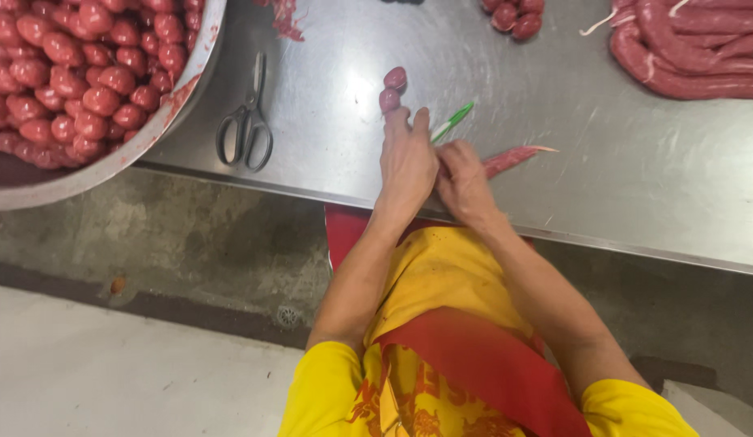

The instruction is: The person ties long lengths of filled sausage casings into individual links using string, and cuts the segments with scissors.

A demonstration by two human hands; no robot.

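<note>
My left hand lies on the steel table, its fingers pressing on a string of small red sausage links that runs away from me. My right hand sits close beside it, closed on the end of a thin, unfilled red sausage casing that trails to the right. A green and white string sticks up between the two hands; which hand pinches it I cannot tell.
A large metal bowl heaped with red sausage balls stands at the left. Black-handled scissors lie near it. Long sausage coils rest at the far right, several links at the back. The table edge runs just before my hands.
</note>
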